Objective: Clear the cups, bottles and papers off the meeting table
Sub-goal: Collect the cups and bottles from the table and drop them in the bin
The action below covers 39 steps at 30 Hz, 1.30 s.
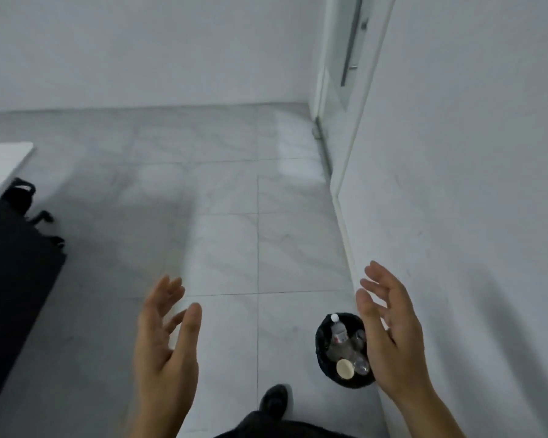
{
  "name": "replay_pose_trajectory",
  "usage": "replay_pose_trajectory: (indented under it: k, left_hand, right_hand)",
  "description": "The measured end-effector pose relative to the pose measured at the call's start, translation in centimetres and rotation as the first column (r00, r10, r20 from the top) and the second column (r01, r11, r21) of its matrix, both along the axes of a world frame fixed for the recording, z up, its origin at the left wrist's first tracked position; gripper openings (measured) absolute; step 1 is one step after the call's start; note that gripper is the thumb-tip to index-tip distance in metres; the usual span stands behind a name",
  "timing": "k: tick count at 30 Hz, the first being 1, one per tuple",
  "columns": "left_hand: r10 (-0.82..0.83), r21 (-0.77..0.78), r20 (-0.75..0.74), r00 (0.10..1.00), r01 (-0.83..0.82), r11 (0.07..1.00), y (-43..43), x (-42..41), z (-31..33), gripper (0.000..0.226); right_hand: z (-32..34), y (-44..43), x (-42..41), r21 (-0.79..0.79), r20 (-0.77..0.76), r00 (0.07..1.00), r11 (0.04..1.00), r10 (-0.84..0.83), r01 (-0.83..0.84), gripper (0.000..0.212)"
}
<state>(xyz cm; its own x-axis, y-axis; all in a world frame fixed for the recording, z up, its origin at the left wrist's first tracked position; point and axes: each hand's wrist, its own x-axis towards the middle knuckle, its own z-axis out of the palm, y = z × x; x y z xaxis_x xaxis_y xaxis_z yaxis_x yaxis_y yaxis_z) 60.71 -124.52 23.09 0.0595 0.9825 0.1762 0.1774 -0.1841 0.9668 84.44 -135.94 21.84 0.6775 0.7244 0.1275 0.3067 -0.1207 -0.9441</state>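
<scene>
A small black waste bin (321,346) stands on the floor against the right wall. Inside it lie clear plastic bottles (338,331), one with a white cap, and a pale paper cup (345,368). My left hand (165,339) is raised over the floor tiles, fingers straight and spread, holding nothing. My right hand (389,336) hovers just right of the bin and partly covers its rim, palm turned inward, fingers relaxed and empty. A corner of the white meeting table (0,165) shows at the far left.
A black office chair (23,197) with castors stands under the table's edge, beside a dark panel (13,279). A glass door with a long handle (351,49) is at the back right. Grey marble tiles cover the floor. My dark shoe (274,399) is at the bottom.
</scene>
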Motion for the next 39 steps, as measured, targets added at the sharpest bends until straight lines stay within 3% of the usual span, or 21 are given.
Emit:
replay_pose_trajectory:
  k: [4,10,14,20,23,30,34,39]
  left_hand:
    - [0.239,-0.062,-0.084,0.967,-0.244,0.968,-5.5,-3.8,-1.7,0.047]
    - [0.388,-0.062,-0.27,0.881,-0.418,0.906,-14.7,-9.4,-2.5,0.062]
    - [0.577,-0.047,-0.243,0.78,-0.604,0.796,-20.5,-15.1,-1.7,0.059]
    - [0.809,-0.05,-0.153,0.568,-0.822,0.567,-28.0,-26.0,-2.4,0.055]
    - [0.876,-0.08,-0.111,0.47,-0.883,0.463,-30.9,-32.6,-4.2,0.048]
    - [0.953,-0.095,-0.081,0.293,-0.954,0.286,-35.4,-50.9,-3.7,0.053]
    - [0.961,-0.057,-0.108,0.256,-0.966,0.251,-35.6,-59.4,-1.8,0.058]
    - [0.957,-0.05,-0.129,0.261,-0.965,0.256,-32.5,-69.0,-3.4,0.058]
  right_hand:
    - [-1.7,-1.7,-1.9,-0.043,-0.067,0.977,0.978,0.202,-0.205,0.045]
    - [-4.7,-3.2,-7.0,-0.06,-0.132,0.904,0.907,0.407,-0.418,0.053]
    - [-4.9,-3.9,-13.1,-0.092,-0.144,0.795,0.792,0.589,-0.603,0.049]
    - [-2.8,-3.3,-25.9,-0.141,-0.016,0.552,0.545,0.834,-0.827,0.041]
    - [-3.8,-3.1,-34.1,-0.162,0.036,0.45,0.45,0.892,-0.878,0.043]
    - [-3.8,-3.6,-56.3,-0.205,0.066,0.217,0.227,0.974,-0.952,0.051]
    - [-1.6,-3.1,-65.8,-0.179,0.023,0.161,0.162,0.987,-0.97,0.051]
    - [-2.9,0.0,-75.8,-0.149,0.016,0.157,0.157,0.988,-0.976,0.05]
